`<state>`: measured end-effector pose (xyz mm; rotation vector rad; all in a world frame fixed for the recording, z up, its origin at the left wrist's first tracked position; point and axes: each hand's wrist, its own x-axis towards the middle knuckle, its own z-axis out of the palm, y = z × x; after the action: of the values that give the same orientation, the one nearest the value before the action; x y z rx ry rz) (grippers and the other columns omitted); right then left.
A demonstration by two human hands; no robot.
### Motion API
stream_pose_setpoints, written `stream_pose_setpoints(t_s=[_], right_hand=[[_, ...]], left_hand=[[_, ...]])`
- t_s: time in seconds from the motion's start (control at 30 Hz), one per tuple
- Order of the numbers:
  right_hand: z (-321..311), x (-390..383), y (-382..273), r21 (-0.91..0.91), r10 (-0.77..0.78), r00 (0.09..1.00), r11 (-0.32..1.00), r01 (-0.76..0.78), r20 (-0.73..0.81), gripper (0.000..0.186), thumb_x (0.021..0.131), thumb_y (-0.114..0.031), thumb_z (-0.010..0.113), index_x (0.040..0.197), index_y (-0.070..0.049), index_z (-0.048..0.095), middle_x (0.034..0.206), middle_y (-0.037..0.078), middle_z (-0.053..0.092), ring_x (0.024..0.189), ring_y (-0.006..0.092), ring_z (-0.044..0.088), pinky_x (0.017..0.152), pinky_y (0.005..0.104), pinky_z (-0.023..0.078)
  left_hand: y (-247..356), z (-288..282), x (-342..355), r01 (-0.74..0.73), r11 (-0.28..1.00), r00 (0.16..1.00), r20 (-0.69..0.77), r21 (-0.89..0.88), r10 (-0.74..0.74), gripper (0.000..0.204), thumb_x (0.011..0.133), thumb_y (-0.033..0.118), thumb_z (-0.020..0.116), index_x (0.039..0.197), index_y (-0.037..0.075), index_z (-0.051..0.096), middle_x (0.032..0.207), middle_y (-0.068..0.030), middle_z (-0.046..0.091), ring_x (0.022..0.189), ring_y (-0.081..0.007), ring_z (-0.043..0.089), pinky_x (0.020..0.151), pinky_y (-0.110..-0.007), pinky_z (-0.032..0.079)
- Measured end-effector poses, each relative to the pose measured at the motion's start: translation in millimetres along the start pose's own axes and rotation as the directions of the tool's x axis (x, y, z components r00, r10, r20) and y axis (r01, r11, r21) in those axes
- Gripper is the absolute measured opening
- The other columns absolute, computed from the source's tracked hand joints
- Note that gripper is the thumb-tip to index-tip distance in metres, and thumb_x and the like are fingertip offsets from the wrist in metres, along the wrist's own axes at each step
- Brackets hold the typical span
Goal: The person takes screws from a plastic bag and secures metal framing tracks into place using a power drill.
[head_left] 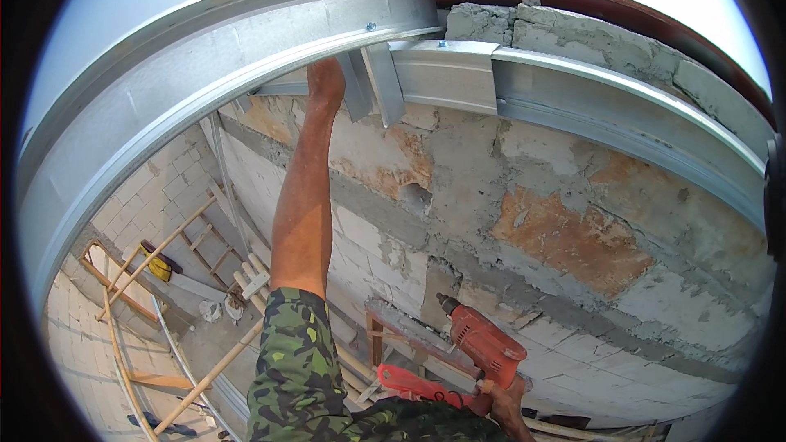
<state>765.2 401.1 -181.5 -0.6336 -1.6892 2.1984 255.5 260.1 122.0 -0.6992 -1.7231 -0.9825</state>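
Observation:
My left arm, in a camouflage sleeve, stretches up to a shiny metal beam (229, 41). My left hand (326, 80) is pressed up beneath its lower edge, beside the upright metal bracket (382, 86). The beam hides those fingers. Low on the right, my right hand (503, 401) is closed around the handle of a red power drill (485, 342). The drill's dark chuck (446, 303) points up and left, well away from the metal. A second metal channel (589, 98) runs right from the joint, with a bolt head (443, 43) on its top edge.
A rough block and mortar wall (557, 221) rises along the right, with a hole (416, 198) in it. Far below on the left are bamboo poles (213, 372), a ladder (209, 250) and a yellow and black bag (157, 262). A red object (413, 381) lies beside the drill.

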Motion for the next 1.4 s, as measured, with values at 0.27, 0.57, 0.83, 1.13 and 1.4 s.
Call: stream_pose_setpoints(t_s=[0.27,0.57,0.83,1.13,1.4], right_hand=[[-0.5,3.8,4.9,-0.018,0.021,0.999,1.0,-0.022,-0.028,0.049,0.073,-0.027,0.072,0.105,0.008,0.059,0.085,0.011,0.064,0.068,0.0174,0.062,0.062,0.0295,0.052],[2.9,-2.7,-7.2,0.018,-0.02,1.0,1.0,0.02,-0.003,0.045,0.075,-0.025,0.071,0.102,0.009,0.058,0.082,0.012,0.064,0.066,0.0172,0.062,0.06,0.0297,0.051],[-7.3,-15.5,-5.0,0.021,-0.042,0.999,0.999,0.043,-0.033,0.046,0.074,-0.023,0.071,0.102,0.011,0.058,0.081,0.012,0.063,0.064,0.0175,0.062,0.058,0.0295,0.051],[-9.8,-17.0,-6.5,0.151,-0.041,0.991,0.987,0.06,-0.124,0.045,0.071,-0.016,0.069,0.105,0.011,0.056,0.082,0.013,0.062,0.062,0.0179,0.061,0.057,0.0305,0.052],[-8.2,-14.6,-4.6,0.122,-0.05,0.996,0.991,0.059,-0.077,0.038,0.07,-0.014,0.067,0.1,0.008,0.057,0.08,0.012,0.06,0.061,0.0181,0.06,0.056,0.031,0.051]], left_hand=[[-1.6,4.2,5.1,-0.028,0.996,0.998,-0.056,-0.085,0.023,0.041,0.099,0.024,0.032,0.094,-0.008,0.056,0.086,-0.0203,0.06,0.081,-0.0254,0.051,0.076,-0.041,0.044],[39.0,-4.8,0.8,0.181,0.867,0.952,-0.137,-0.464,-0.272,0.059,0.101,0.046,0.032,0.09,-0.007,0.056,0.088,-0.0118,0.059,0.088,-0.0197,0.05,0.086,-0.034,0.039],[83.1,-49.2,-94.9,0.113,0.805,0.847,-0.367,-0.583,-0.385,0.051,0.098,0.048,0.038,0.106,0.002,0.06,0.115,-0.0097,0.057,0.114,-0.0192,0.05,0.103,-0.038,0.032],[112.6,-99.4,-72.4,-0.141,0.594,0.92,-0.327,-0.792,-0.217,0.065,0.088,0.056,0.052,0.127,0.005,0.044,0.124,-0.0178,0.054,0.119,-0.0289,0.052,0.104,-0.045,0.039],[135.2,-82.6,-38.4,-0.199,0.446,0.949,-0.285,-0.873,-0.133,0.072,0.078,0.052,0.067,0.132,0.01,0.045,0.122,-0.0119,0.055,0.117,-0.0265,0.054,0.102,-0.049,0.046]])
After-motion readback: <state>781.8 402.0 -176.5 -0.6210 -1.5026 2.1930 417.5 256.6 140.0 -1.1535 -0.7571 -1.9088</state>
